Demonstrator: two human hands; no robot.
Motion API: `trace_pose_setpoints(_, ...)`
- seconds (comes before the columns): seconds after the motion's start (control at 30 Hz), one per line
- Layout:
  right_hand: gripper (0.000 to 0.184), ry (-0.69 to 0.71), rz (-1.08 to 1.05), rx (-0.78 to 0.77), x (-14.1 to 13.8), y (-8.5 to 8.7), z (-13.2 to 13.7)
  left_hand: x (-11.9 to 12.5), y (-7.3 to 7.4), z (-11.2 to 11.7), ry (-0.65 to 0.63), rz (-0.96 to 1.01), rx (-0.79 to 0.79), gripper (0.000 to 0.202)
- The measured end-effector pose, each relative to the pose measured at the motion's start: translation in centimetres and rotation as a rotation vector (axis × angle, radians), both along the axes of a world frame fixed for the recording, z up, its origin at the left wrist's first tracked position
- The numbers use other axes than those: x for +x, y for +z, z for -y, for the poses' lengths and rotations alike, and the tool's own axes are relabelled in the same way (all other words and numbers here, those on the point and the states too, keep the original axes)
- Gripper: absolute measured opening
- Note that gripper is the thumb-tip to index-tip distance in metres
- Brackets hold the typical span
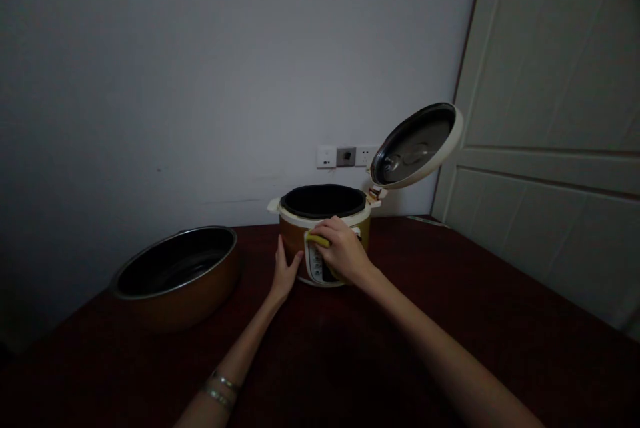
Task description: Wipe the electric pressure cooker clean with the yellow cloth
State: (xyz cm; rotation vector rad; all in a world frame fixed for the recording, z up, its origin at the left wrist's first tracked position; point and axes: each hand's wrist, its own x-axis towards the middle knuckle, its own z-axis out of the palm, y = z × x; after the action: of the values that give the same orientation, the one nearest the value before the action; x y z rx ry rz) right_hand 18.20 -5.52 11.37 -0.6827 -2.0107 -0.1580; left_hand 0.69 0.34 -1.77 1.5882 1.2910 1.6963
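A brown and white rice cooker (300, 236) stands at the back of the dark red table (450, 295), with its lid (417, 146) swung open to the right and a black inner pot (323, 201) showing. My left hand (284, 273) lies flat against the cooker's left side, fingers stretched out. My right hand (343, 249) is closed on a yellow cloth (318, 239) and presses it against the cooker's front control panel (317, 267).
A large metal basin (176, 275) sits on the table to the left of the cooker. Wall sockets (346, 156) are on the grey wall behind. A white door (550, 148) stands at the right.
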Motion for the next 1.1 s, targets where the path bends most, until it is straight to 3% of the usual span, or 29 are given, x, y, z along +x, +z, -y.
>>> trace_pose_setpoints(0.1, 0.011, 0.015, -0.021, -0.025, 0.4, 0.2, -0.1, 0.0, 0.1, 0.0, 0.017, -0.015, -0.001, 0.087)
trace_pose_setpoints(0.4, 0.008, -0.102, -0.27, -0.148, 7.2, -0.5, -0.2, -0.2, 0.1, 0.1, 0.0, -0.023, -0.021, 0.087)
trace_pose_setpoints(0.73, 0.01, -0.02, -0.176, -0.007, 1.3, -1.1, 0.1, -0.1, 0.0, 0.0, 0.009, -0.021, 0.013, 0.084)
trace_pose_setpoints(0.97, 0.009, -0.046, -0.278, -0.041, 5.4, -1.4, 0.0, 0.0, 0.2, 0.3, 0.021, -0.055, -0.005, 0.088)
trace_pose_setpoints(1.1, 0.008, -0.085, -0.33, -0.032, 5.5, -1.6, 0.2, 0.1, 0.3, 0.4, 0.027, -0.043, -0.004, 0.088)
